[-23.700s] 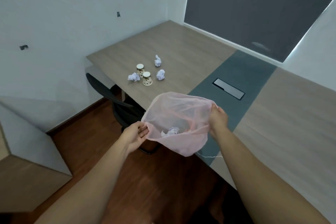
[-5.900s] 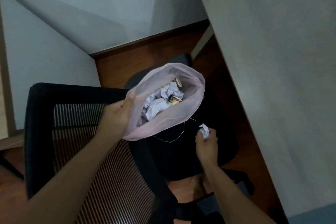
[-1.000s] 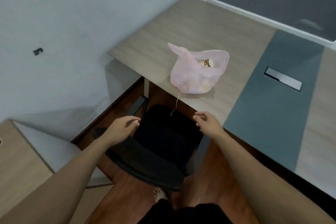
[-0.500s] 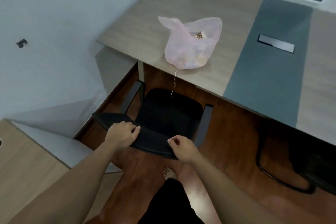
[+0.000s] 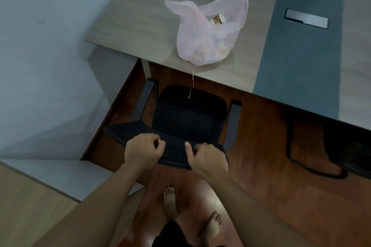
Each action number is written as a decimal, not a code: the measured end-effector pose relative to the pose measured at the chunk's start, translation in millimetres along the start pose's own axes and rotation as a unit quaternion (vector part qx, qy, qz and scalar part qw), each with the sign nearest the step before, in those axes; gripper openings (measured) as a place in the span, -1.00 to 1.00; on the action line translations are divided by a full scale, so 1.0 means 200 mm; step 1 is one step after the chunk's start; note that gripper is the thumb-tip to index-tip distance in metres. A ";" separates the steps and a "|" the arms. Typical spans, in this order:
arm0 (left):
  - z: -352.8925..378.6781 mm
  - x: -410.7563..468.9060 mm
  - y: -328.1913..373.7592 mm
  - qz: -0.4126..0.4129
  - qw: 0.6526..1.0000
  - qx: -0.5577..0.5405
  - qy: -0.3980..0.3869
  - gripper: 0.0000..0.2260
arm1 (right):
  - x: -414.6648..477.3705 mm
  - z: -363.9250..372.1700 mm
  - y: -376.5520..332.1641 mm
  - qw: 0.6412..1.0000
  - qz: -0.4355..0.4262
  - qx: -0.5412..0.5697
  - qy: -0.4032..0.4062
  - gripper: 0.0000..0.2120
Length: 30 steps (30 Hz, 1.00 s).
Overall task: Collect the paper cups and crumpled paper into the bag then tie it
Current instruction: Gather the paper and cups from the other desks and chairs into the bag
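The pink translucent bag [image 5: 202,44] stands on the wooden table [image 5: 144,18] near its front edge, its mouth open and its handles loose. A patterned paper cup [image 5: 217,19] shows at the opening; pale shapes fill the bottom. A thin string [image 5: 193,80] dangles from the bag over the table edge. Both hands are far from the bag, down at a black office chair [image 5: 186,118]. My left hand [image 5: 143,151] and my right hand [image 5: 204,157] each grip the top of its backrest.
The chair stands in front of the table, its armrests toward the desk. A grey strip with a metal cable hatch [image 5: 306,19] runs across the table on the right. A pale cabinet [image 5: 40,186] is at the left. My bare feet [image 5: 170,200] are on the brown floor.
Since a second ago both hands dropped from mid-air onto the chair's backrest and closed on it. My view tilted downward. The bag has stayed on the table.
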<state>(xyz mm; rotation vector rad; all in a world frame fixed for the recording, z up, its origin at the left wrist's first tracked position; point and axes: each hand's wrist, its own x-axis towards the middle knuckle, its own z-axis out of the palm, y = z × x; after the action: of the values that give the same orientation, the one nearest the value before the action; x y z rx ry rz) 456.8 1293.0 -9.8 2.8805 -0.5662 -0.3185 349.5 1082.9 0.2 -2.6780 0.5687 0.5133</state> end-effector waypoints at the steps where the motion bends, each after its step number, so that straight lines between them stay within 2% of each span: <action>1: -0.01 0.04 -0.01 0.003 1.000 0.002 -0.001 -0.60 | 0.03 -0.01 -0.02 1.000 0.006 -0.002 0.007 -0.26; 10: -0.14 0.51 -0.08 0.037 0.999 0.004 -0.014 -0.63 | 0.39 -0.17 -0.17 0.998 0.054 -0.002 0.031 -0.36; 24: -0.22 1.07 -0.04 0.062 0.998 0.002 -0.010 -0.62 | 0.85 -0.38 -0.20 0.993 0.087 0.025 0.078 -0.44; 30: -0.26 1.22 0.00 0.063 0.998 -0.009 -0.007 -0.62 | 1.00 -0.45 -0.19 0.992 0.096 0.037 0.072 -0.48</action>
<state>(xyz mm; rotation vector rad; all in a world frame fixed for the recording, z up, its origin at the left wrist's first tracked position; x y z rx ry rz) 690.4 1203.9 -2.1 2.8106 -0.7388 -0.3238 561.4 1015.4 6.3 -2.6185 0.8741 0.3443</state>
